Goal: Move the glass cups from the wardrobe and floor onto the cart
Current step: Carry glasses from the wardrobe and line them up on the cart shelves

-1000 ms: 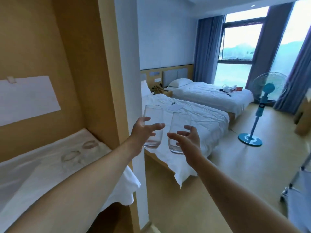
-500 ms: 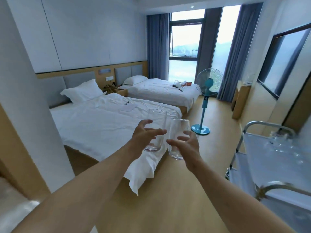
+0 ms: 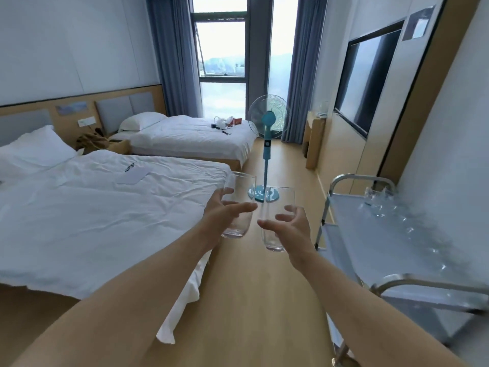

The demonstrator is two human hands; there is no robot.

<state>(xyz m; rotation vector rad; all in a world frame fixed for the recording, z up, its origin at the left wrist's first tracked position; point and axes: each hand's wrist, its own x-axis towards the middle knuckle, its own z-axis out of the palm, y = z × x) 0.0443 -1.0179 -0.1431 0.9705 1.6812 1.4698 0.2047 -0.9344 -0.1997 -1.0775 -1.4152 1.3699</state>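
The left hand (image 3: 225,210) grasps a tall clear glass cup (image 3: 239,205), fingers wrapped round its middle, thumb on the near side. The right hand (image 3: 289,229) grasps a second tall clear glass cup (image 3: 277,218) the same way. Both cups are upright and held out in front of the person at about the same height, over the light wooden floor (image 3: 254,300). They sit just beside each other; the left one is slightly higher in the view, and whether their walls touch cannot be told.

To the right stands a metal service cart with grey trays and a tubular steel frame (image 3: 352,178). Its top tray carries several clear glasses (image 3: 378,200) along its far and right side, blurred and hard to count. The held cups are to the left of the cart and not over it.

On the left is a bed with a rumpled white duvet (image 3: 92,213), its corner hanging down toward the floor; a flat white sheet of paper (image 3: 133,176) lies on it. A second white bed (image 3: 190,136) stands further back. Between the beds and the cart, beyond the cups, a blue pedestal fan (image 3: 267,120) stands on the floor in front of a tall window with grey-blue curtains (image 3: 174,54). A dark wall-mounted screen (image 3: 370,75) hangs on the right wall.
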